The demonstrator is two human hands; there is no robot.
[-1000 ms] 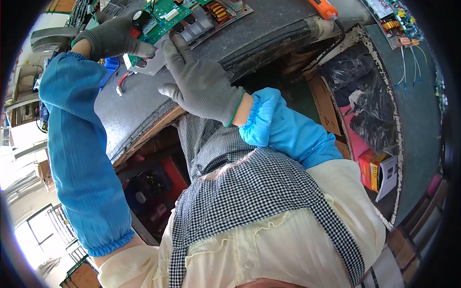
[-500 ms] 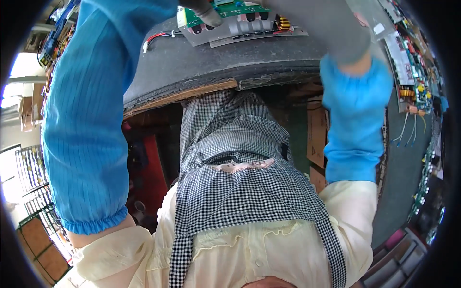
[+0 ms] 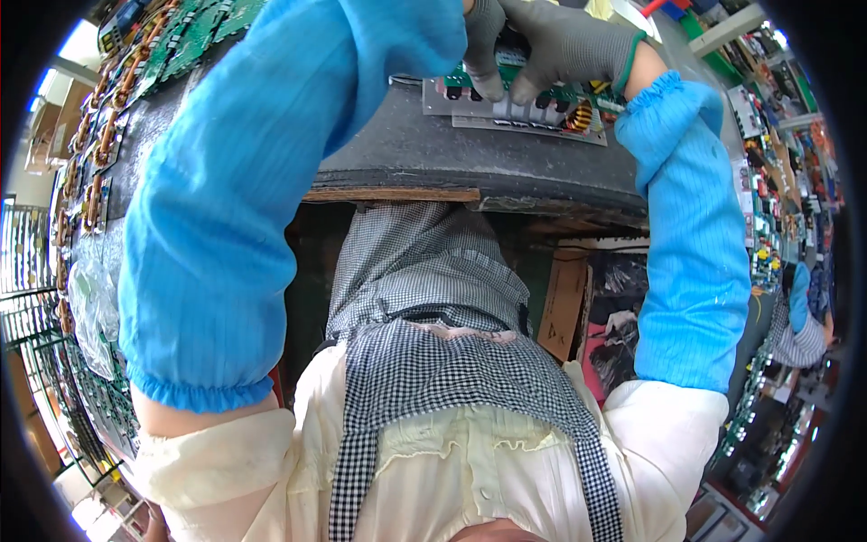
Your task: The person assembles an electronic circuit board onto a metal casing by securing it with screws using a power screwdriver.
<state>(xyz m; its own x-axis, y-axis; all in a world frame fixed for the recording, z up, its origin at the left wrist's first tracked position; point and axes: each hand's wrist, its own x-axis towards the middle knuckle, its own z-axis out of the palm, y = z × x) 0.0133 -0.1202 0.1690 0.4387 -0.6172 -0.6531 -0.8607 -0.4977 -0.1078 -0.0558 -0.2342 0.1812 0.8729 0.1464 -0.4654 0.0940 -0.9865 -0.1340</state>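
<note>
A green circuit board (image 3: pixel 564 93) with black parts, pale capacitors and a yellow-and-black coil lies on a grey metal plate (image 3: pixel 442 101) at the far side of the dark worktop. Both hands wear grey gloves and meet over the board. My left hand (image 3: pixel 485 56), partly cut off by the top edge and the sleeve, has its fingers bent down onto the board. From the other side my right hand (image 3: pixel 573 45) reaches in, thumb and fingers drawn together close to the left fingertips. Whatever they pinch is hidden by the gloves.
More green boards (image 3: pixel 194 45) with copper coils stand along the left. Clear plastic bags (image 3: pixel 93 312) hang below them. Populated boards (image 3: pixel 763 194) line the right side, with another person's blue sleeve (image 3: pixel 799 298) beyond. The worktop's wooden front edge (image 3: pixel 388 195) runs before my lap.
My right hand, blurred and apart before, has come down beside the left at the board. The view has shifted, so the board sits further right and lower.
</note>
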